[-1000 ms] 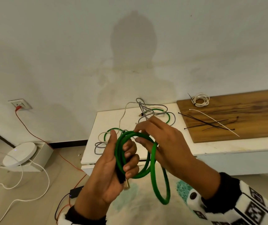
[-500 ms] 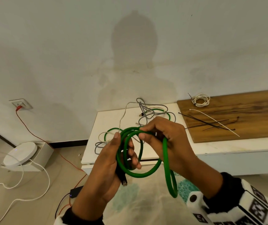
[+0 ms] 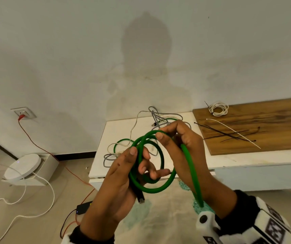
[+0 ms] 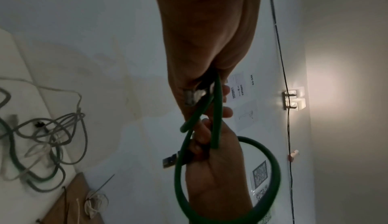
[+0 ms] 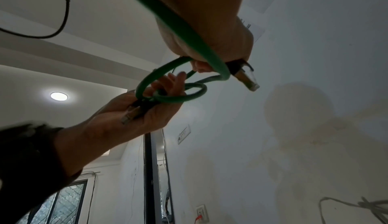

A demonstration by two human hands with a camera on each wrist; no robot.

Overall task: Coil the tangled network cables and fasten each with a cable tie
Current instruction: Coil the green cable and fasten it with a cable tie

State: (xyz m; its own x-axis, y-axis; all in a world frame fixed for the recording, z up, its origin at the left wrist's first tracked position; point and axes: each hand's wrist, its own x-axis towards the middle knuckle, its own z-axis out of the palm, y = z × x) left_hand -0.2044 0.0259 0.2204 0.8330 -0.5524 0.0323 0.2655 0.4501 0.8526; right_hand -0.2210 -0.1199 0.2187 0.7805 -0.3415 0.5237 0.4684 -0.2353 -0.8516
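I hold a thick green network cable (image 3: 158,189) in front of me as a loose coil of about three turns. My left hand (image 3: 123,173) pins the turns against the palm with its thumb, fingers reaching through the coil; one plug (image 3: 141,199) hangs below it. My right hand (image 3: 185,143) grips the cable at the coil's top, a long loop trailing down past the wrist. In the right wrist view, the other plug (image 5: 245,78) sticks out of the right hand (image 5: 210,20). Black and white cable ties (image 3: 229,134) lie on the wooden board (image 3: 264,124).
A tangle of grey, white and green cables (image 3: 158,118) lies on the white table (image 3: 120,131). A tied white coil (image 3: 218,109) sits on the board. On the floor at left are a round white device (image 3: 25,165), cords and a black adapter (image 3: 83,206).
My right hand has risen and drawn the hanging loop up toward the coil's top. My left fingers have uncurled from the coil and now reach through it.
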